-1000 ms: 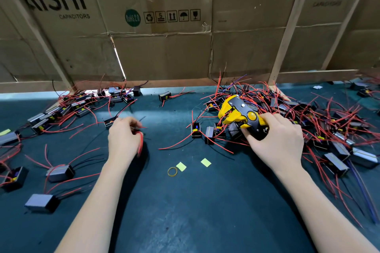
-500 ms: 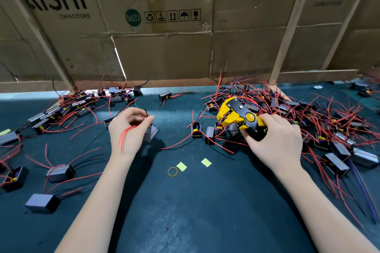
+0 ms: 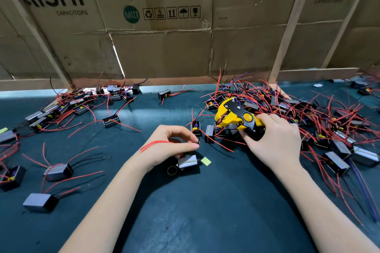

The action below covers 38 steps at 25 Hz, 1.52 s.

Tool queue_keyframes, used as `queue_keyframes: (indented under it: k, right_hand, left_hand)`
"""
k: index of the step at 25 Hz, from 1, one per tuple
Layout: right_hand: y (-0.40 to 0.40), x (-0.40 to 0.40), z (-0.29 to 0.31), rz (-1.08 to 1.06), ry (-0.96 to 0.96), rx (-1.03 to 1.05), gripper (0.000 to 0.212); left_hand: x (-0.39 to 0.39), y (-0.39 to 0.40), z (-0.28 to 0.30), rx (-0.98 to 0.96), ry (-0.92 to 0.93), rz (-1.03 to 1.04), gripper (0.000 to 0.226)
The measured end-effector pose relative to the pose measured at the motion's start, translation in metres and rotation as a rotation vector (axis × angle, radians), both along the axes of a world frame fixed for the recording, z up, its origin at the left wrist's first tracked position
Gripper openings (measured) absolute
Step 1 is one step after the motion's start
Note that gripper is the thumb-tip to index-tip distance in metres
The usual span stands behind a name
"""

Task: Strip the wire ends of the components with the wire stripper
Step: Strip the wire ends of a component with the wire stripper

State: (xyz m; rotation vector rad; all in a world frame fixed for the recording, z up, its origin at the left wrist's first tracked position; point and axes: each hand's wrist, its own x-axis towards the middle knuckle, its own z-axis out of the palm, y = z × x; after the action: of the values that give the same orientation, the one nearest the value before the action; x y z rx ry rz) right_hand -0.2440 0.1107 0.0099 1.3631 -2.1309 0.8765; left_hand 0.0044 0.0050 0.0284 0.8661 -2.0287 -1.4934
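Note:
My left hand (image 3: 166, 148) holds a small grey box component (image 3: 187, 162) by its wires at the middle of the green mat. Thumb and fingers pinch a thin black wire (image 3: 197, 140), and red wires (image 3: 156, 143) trail over the back of the hand. The component hangs just under the palm, partly hidden by it. My right hand (image 3: 275, 141) grips the handles of the yellow and black wire stripper (image 3: 236, 118). Its jaws point left, a short way right of the pinched wire and apart from it.
A tangled pile of components with red wires (image 3: 320, 121) lies at the right. More components (image 3: 67, 104) are spread along the back left and the left edge (image 3: 58, 171). A rubber ring (image 3: 172, 170) and a yellow paper scrap (image 3: 206, 161) lie by my left hand. Cardboard walls (image 3: 164, 51) close the back.
My left hand has carried the component from the left toward the middle, closer to the stripper, and now pinches a black wire. My right hand with the stripper has barely moved.

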Motion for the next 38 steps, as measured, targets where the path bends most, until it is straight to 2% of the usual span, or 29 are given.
queue_keyframes:
  k: [4, 7, 10, 14, 16, 20, 26, 32, 38]
  right_hand:
    - [0.0, 0.0, -0.001, -0.007, 0.001, 0.025, 0.038]
    - [-0.001, -0.001, -0.002, -0.003, -0.008, 0.053, 0.038]
    - [-0.001, -0.001, -0.002, -0.002, -0.011, 0.049, 0.039]
    - [-0.001, -0.001, -0.002, 0.0, -0.001, 0.041, 0.039]
    - [-0.001, -0.001, -0.002, -0.004, -0.006, 0.051, 0.04]
    - [-0.001, -0.001, -0.002, 0.001, -0.014, 0.06, 0.038]
    - [0.0, 0.0, -0.001, 0.003, -0.012, 0.066, 0.038]
    - [0.0, 0.0, -0.001, 0.003, -0.007, 0.066, 0.037]
    - [0.0, 0.0, 0.0, -0.002, -0.005, 0.072, 0.037]
  left_hand:
    - [0.005, 0.001, 0.006, 0.082, 0.062, -0.098, 0.004]
    - [0.007, 0.002, 0.006, 0.158, 0.157, -0.09, 0.011]
    - [0.002, 0.001, 0.006, 0.299, 0.308, -0.014, 0.02]
    - [-0.008, -0.004, 0.005, 0.524, 0.472, 0.22, 0.018]
    - [-0.009, -0.005, 0.001, 0.474, 0.442, 0.264, 0.019]
    - [-0.013, -0.001, -0.001, 0.285, 0.314, 0.203, 0.02]
    - [-0.015, 0.004, 0.0, 0.28, 0.303, 0.166, 0.009]
    - [-0.011, 0.001, 0.0, 0.287, 0.312, 0.093, 0.015]
    - [-0.013, 0.005, 0.0, 0.249, 0.268, 0.067, 0.01]
